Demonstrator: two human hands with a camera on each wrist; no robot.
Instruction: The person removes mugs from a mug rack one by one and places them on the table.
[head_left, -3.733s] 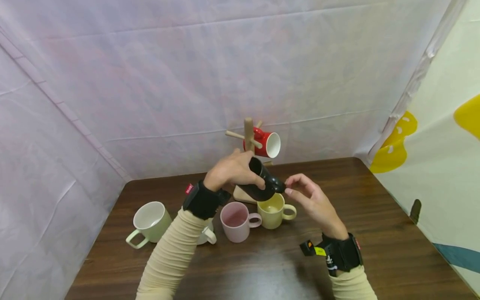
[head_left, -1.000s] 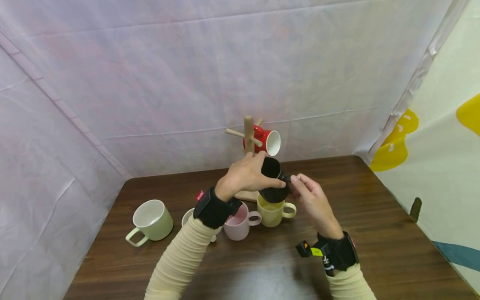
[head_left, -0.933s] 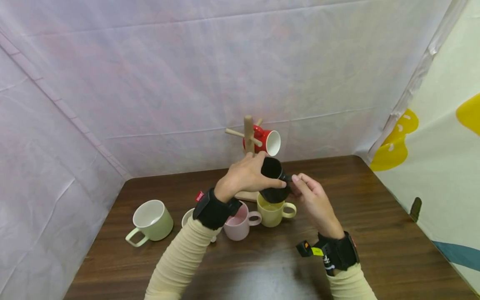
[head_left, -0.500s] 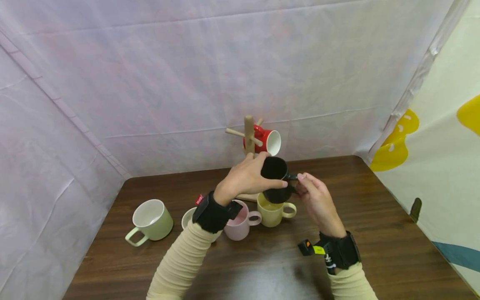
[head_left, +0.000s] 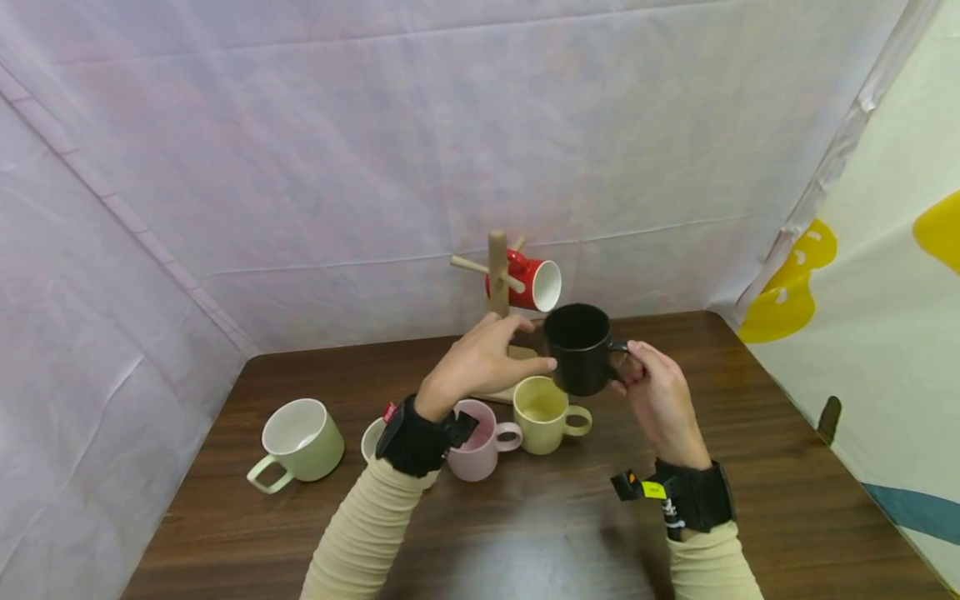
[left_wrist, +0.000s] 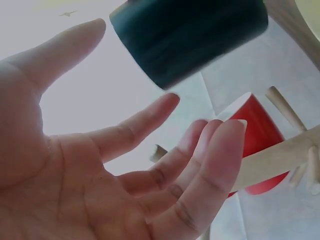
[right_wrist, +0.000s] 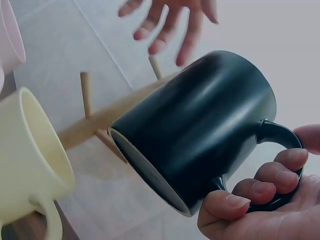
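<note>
By its handle, my right hand (head_left: 663, 400) holds a black mug (head_left: 581, 354) upright above the table. In the right wrist view, fingers (right_wrist: 270, 177) curl through and around that handle. My left hand (head_left: 483, 358) is just left of the mug, its fingers spread and apart from it; the left wrist view shows a gap between fingertips and mug. Behind the left hand stands a wooden mug tree (head_left: 498, 275) with a red mug (head_left: 536, 283) hanging on it, white inside. A yellow mug (head_left: 542, 417) stands upright below the black one.
On the brown table (head_left: 540, 542), a pink mug (head_left: 474, 454) stands left of the yellow one. A white cup (head_left: 371, 437) is mostly hidden behind the left wrist. A pale green mug (head_left: 303, 442) stands farther left. White cloth (head_left: 375, 167) hangs behind the table.
The left hand has let go of the black mug and drawn slightly left. The right hand has moved right with the mug, which has turned from tilted to upright.
</note>
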